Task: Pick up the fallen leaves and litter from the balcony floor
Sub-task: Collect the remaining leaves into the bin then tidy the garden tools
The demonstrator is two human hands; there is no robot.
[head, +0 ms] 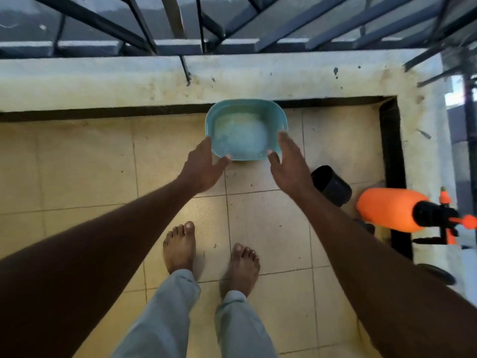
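**BALCONY FLOOR: BOTH GRIPS AT BASIN**

The tiled floor (90, 164) carries a teal basin (246, 102) at its far edge, against the foot of the stained parapet (129, 81). The left grip (204, 166) is at the basin's near-left rim and the right grip (289, 164) at its near-right rim. Fingers of both grips are straight and spread apart, clamped on nothing. Contact with the rim cannot be confirmed.

Litter: small dark specks (215, 246) lie on the tiles between the bare feet, and more just in front of the basin. They are too small to identify.

Near the right edge of the floor stands a black pot (331, 186). An orange sprayer (389, 209) is just beyond it. A dark metal railing (103, 21) runs above the parapet.
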